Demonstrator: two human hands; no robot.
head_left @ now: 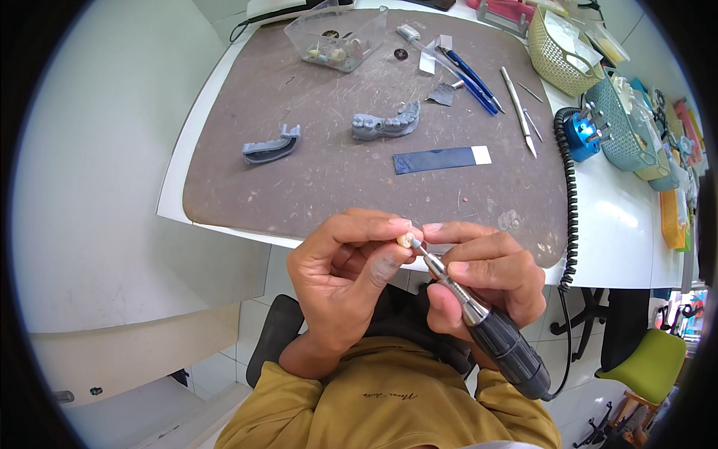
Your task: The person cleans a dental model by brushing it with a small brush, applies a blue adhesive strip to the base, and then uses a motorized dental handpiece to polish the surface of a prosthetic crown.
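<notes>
Between the thumb and forefinger of my left hand [340,277] is a small cream dental crown [405,240]. My right hand [493,277] grips a dental handpiece [499,340] with a black body and metal nose, slanting up to the left. Its pale blue-grey tip meets the crown, or lies right beside it. Both hands are close together just off the near edge of the table. Beyond them on the brown mat lie a grey dental model [385,123] with teeth and a smaller grey model piece [271,146]. A dark blue strip [437,159] with a white end lies nearer.
A clear plastic box [336,45] with small pieces stands at the back. Pens [475,81], a toothbrush [408,32] and a white-handled knife [518,111] lie to its right. Along the right run a coiled black cord [570,202], a blue bur holder [583,136] and baskets [565,63].
</notes>
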